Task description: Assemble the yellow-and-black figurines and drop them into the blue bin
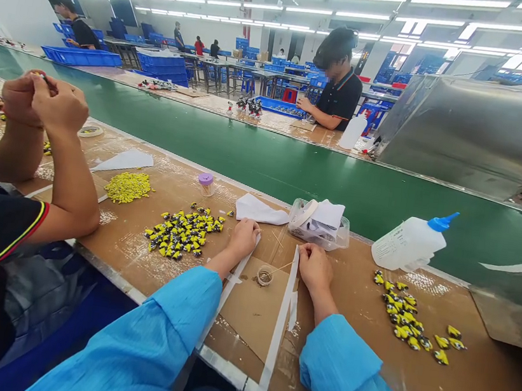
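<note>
My left hand rests at the left strip of white tape, its fingers closed; whatever they hold, if anything, is hidden. By the right tape strip is my right hand, fingers pinched together on something too small to make out. Between the hands a small round cup stands on a cardboard piece. A thin wooden stick leans out of the cup towards my right hand; I cannot tell whether they touch. A pile of small yellow-and-black painted figure pieces lies left of my left hand.
More yellow-and-black pieces lie at right, below a white bottle with a blue nozzle. A clear plastic box, a purple-lidded jar and yellow parts are around. A co-worker's hands are at left. A green conveyor belt runs behind.
</note>
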`<state>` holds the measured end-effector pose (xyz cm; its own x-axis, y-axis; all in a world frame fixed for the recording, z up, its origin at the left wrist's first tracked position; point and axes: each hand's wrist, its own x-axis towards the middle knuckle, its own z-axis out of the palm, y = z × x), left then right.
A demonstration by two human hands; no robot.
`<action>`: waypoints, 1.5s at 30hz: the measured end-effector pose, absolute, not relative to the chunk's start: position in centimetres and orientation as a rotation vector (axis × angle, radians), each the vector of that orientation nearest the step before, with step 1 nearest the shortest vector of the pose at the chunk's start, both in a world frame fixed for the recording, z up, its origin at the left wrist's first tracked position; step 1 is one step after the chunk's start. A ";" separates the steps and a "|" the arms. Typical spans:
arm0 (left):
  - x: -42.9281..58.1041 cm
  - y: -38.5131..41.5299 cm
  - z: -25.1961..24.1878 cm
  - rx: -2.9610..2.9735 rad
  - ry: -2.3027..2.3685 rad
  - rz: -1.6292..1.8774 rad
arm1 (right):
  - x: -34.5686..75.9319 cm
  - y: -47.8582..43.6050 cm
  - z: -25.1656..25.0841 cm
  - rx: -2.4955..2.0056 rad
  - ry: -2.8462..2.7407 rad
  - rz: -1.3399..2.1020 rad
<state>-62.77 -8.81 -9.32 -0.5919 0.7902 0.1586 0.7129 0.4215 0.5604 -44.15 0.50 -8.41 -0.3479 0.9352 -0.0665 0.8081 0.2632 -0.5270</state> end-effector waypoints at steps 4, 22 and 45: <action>-62.9 -9.0 -9.6 1.366 2.514 0.983 | -44.2 0.5 -8.3 -1.621 -2.245 0.736; -63.8 -9.9 -9.6 1.309 2.339 1.340 | -44.3 -0.1 -8.5 -1.647 -2.176 0.710; -63.0 -10.5 -10.0 1.284 2.067 1.624 | -44.0 -0.1 -9.1 -1.564 -2.023 0.821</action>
<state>-62.96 -10.51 -10.03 -0.5960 0.7321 0.3298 0.4935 0.0101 0.8697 -44.01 -0.12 -9.10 -0.2546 0.9670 -0.0064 0.6980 0.1791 -0.6933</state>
